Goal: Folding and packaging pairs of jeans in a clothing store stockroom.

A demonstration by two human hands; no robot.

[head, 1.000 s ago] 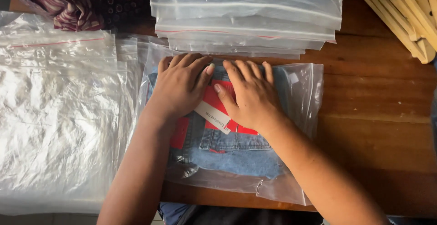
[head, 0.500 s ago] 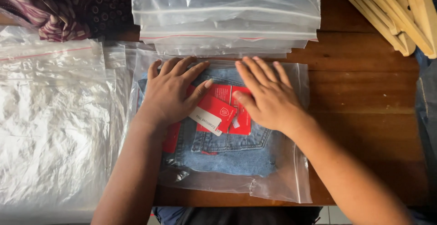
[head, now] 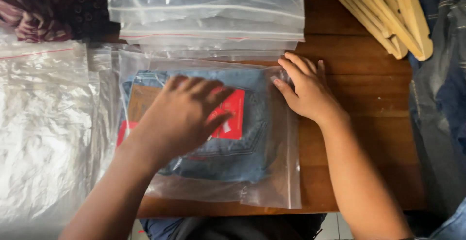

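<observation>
Head view: left hand (head: 182, 118) flat, fingers spread, on upright bagged jeans (head: 233, 147), right hand (head: 308, 92) likewise

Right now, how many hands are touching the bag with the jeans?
2. The left hand lies flat on the middle of the bag, over the red tag; the right hand is at its top right corner.

The folded jeans (head: 228, 138) lie inside the plastic bag (head: 279, 172) at the centre of the surface (head: 369, 138). Left hand (head: 182, 118) rests on the jeans; right hand (head: 308, 92) rests on the bag edge at 2 o'clock. Bag stack (head: 208, 14) at 12 o'clock, empty bags (head: 43, 133) at 9 o'clock, hangers (head: 388, 14) at 1 o'clock.
</observation>
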